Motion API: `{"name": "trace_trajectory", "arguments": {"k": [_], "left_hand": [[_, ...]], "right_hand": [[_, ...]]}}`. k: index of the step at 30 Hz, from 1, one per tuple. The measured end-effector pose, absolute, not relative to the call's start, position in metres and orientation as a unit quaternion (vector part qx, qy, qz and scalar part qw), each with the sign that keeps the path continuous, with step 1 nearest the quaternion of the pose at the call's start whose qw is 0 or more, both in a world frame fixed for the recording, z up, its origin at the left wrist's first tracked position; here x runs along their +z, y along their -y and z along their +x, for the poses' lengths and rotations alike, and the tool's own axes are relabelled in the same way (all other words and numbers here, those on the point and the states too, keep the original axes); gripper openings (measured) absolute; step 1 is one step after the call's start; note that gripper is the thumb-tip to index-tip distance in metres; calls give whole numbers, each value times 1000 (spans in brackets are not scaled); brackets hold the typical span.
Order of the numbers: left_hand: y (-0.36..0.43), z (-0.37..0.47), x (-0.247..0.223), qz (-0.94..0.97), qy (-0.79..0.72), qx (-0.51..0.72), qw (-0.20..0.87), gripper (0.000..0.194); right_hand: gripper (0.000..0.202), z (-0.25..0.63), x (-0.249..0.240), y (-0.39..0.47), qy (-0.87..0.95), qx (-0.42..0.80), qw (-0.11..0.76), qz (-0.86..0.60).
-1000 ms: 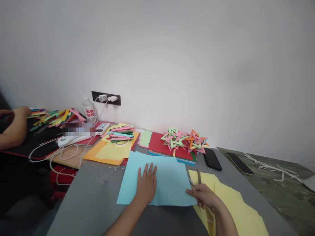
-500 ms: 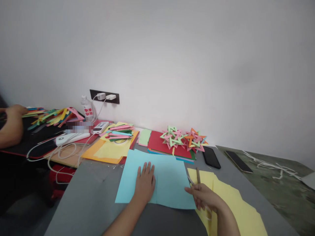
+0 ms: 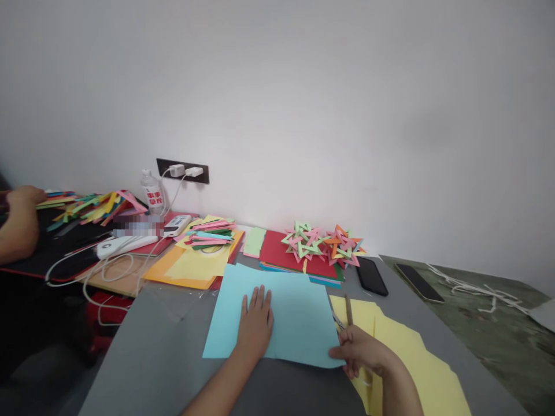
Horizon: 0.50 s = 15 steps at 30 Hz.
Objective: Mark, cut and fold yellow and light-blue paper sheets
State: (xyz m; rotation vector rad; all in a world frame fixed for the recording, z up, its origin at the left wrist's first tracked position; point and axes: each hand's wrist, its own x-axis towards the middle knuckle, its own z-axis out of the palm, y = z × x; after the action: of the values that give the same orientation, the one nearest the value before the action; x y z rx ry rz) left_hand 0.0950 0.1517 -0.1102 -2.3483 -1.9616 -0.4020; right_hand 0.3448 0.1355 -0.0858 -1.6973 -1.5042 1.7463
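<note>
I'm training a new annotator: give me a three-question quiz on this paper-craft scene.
1. True or false: the left hand lies flat on the blue sheet.
2. What does the right hand hold? A) scissors B) bottle C) phone
3. What colour is the sheet under the right hand?

Key: 1 true. 2 A, scissors. 3 yellow.
</note>
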Motion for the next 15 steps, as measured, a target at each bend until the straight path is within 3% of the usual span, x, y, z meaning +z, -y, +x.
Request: {"name": "trace_trajectory", "arguments": {"k": [15], "left_hand": [[-151,95,-111,-759,637,-135,33,47]], "right_hand": [[40,344,-88,-136,518,611,129,-584]]}}
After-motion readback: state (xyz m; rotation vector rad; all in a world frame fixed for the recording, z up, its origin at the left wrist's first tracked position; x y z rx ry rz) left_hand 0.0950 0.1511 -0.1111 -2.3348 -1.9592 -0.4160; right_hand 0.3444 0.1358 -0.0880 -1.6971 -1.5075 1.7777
